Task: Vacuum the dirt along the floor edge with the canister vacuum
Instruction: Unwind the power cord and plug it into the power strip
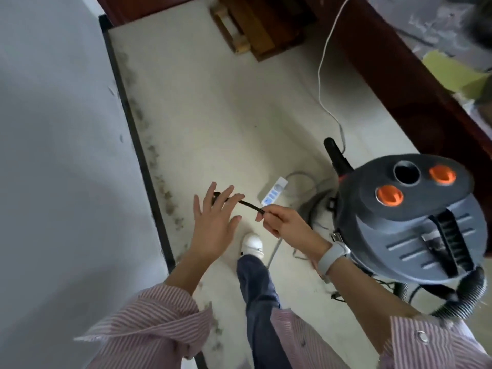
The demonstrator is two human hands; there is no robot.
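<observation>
Between the two hands, just above the white shoe (252, 242), runs a thin black cord (250, 205). The right hand (282, 225) pinches one end of it between thumb and curled fingers (262, 214); from there the cord's long axis slants toward ten o'clock and passes behind the left hand (213, 222), where a small dark loop shows at its far end between the fingers. The left hand is flat with all its fingers spread, holding nothing that I can make out; whether it touches the cord I cannot tell. Only the right hand has a firm hold on the cord, though the left is nearer the loop.

Dirt (162, 179) lies in one long grey band along the dark skirting (138, 147), running from about eleven o'clock down to seven o'clock, at nine o'clock of the left hand and near it. The canister vacuum (415, 217) stands at three o'clock of the right hand, close to the wrist, its ribbed hose (471, 294) curling out at five o'clock. My judgement: the cord is being freed or stretched for plugging in, since the power strip (274, 193) lies just beyond the right hand at twelve o'clock.

Counted: one vacuum, two orange caps (389, 195) on its lid, one open port (406, 173), one hose, one power strip, one white cable (323, 75), one watch (331, 258), one shoe in sight.
</observation>
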